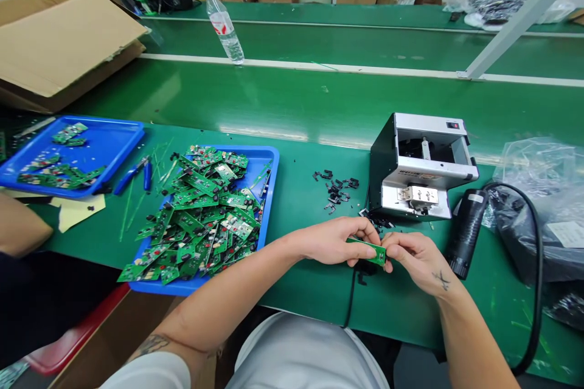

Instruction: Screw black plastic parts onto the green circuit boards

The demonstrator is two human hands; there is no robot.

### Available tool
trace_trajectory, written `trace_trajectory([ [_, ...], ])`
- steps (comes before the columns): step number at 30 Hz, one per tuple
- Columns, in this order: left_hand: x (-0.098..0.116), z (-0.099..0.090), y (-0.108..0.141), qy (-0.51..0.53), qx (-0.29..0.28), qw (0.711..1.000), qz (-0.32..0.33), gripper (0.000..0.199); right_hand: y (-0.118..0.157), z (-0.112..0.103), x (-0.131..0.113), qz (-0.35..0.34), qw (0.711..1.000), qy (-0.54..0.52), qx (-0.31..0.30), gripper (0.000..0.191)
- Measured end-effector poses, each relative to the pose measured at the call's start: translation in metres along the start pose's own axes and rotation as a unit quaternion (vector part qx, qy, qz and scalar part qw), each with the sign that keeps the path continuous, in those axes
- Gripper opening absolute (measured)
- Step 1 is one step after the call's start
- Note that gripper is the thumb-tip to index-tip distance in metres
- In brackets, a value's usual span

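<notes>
My left hand [335,242] and my right hand [420,258] together pinch a narrow green circuit board [367,250] above the green bench, its middle partly covered by my fingers. A small black part [365,267] sits just beneath the board. Nearest my hands stands a grey-and-white benchtop machine [415,164]. To the left, a blue tray [269,164] is heaped with several green circuit boards. A loose scatter of small black plastic pieces [335,191] lies between that tray and the machine.
A second blue tray [114,129] holds a few boards, with blue-handled cutters [137,173] beside it. A black cylindrical tool [465,231] with a cable [538,267] lies to the right. Another person's arm [18,225] enters at left. Cardboard boxes and a water bottle [223,24] stand beyond.
</notes>
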State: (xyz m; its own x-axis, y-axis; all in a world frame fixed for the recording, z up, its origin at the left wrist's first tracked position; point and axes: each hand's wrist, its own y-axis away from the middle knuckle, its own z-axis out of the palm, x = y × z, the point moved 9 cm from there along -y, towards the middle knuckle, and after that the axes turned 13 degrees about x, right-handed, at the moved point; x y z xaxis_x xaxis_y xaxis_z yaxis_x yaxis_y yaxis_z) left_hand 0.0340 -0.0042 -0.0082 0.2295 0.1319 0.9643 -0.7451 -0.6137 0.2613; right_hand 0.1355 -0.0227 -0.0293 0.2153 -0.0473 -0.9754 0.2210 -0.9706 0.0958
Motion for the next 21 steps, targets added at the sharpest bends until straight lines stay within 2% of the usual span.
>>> trace_trajectory([
  [7, 0.002, 0.000, -0.001, 0.020, 0.016, 1.000, 0.015, 0.019, 0.001, -0.003, 0.004, 0.003, 1.000, -0.005, 0.013, 0.036],
  [15, 0.001, -0.008, -0.005, 0.045, 0.081, 0.996, 0.001, 0.019, 0.002, -0.010, 0.012, 0.068, 0.994, -0.032, 0.080, 0.023],
  [21, -0.007, -0.008, -0.009, 0.063, 0.106, 0.992, -0.011, 0.020, 0.004, -0.013, 0.017, 0.094, 0.988, -0.051, 0.113, 0.023],
])
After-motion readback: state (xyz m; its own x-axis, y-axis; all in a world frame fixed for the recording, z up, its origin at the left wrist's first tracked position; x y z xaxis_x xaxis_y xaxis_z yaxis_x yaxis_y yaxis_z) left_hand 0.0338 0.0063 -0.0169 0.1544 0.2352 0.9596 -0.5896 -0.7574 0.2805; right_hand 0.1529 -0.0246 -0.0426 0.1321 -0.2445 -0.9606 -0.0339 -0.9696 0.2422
